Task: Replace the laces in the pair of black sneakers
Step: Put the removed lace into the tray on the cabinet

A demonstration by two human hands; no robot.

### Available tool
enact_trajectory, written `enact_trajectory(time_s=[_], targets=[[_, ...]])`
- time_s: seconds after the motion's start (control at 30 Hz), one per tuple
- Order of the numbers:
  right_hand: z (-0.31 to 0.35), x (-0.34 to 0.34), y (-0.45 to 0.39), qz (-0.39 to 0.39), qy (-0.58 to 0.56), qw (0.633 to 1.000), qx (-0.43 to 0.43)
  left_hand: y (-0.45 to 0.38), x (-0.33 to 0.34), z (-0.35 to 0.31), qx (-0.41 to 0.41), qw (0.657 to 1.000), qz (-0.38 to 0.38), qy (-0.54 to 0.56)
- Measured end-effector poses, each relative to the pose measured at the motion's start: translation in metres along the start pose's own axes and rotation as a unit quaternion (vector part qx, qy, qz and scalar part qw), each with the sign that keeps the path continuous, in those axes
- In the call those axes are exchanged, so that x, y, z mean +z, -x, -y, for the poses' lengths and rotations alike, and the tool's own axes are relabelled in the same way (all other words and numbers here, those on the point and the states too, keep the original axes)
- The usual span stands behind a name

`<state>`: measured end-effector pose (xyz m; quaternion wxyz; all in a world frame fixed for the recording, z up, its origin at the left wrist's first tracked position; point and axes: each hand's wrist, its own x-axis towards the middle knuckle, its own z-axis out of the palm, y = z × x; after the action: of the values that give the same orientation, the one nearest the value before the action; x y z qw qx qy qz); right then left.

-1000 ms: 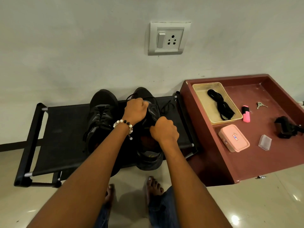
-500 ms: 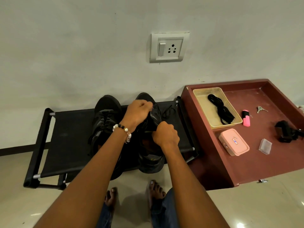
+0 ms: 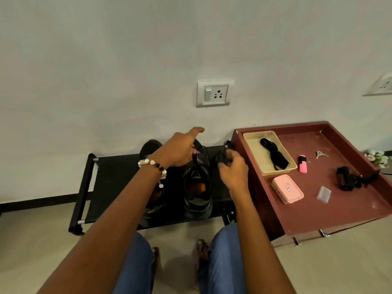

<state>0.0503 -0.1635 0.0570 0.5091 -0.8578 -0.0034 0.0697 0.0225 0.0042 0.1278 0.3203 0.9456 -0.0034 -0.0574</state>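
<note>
Now right hand (image 3: 233, 170) grips black lace (image 3: 220, 157) beside sneaker (image 3: 198, 187).

right sneaker (image 3: 197, 187): black, upright on rack, toe to wall, tongue open | left sneaker (image 3: 151, 149): black, alongside, mostly hidden | spare black laces (image 3: 274, 153): bundled in beige tray
</note>
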Motion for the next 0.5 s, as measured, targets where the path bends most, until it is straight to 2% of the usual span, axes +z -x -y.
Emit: enact_trajectory(time_s=[0.07, 0.13, 0.27, 0.4, 0.5], targets=[[0.024, -0.007, 0.008, 0.047, -0.021, 0.993, -0.109, 0.010, -0.011, -0.008, 0.013, 0.998, -0.030, 0.051], [0.051, -0.009, 0.014, 0.111, -0.023, 0.976, -0.184, 0.017, -0.021, -0.014, 0.014, 0.995, -0.054, 0.083], [0.084, -0.012, 0.019, 0.149, -0.006, 0.961, -0.231, 0.035, -0.035, -0.020, 0.002, 0.987, -0.107, 0.117], [0.096, -0.018, 0.018, 0.103, -0.032, 0.969, -0.221, 0.050, -0.044, -0.015, -0.048, 0.961, -0.141, 0.235], [0.106, -0.028, 0.009, 0.007, -0.104, 0.979, -0.174, 0.059, -0.046, -0.001, -0.064, 0.956, -0.132, 0.253]])
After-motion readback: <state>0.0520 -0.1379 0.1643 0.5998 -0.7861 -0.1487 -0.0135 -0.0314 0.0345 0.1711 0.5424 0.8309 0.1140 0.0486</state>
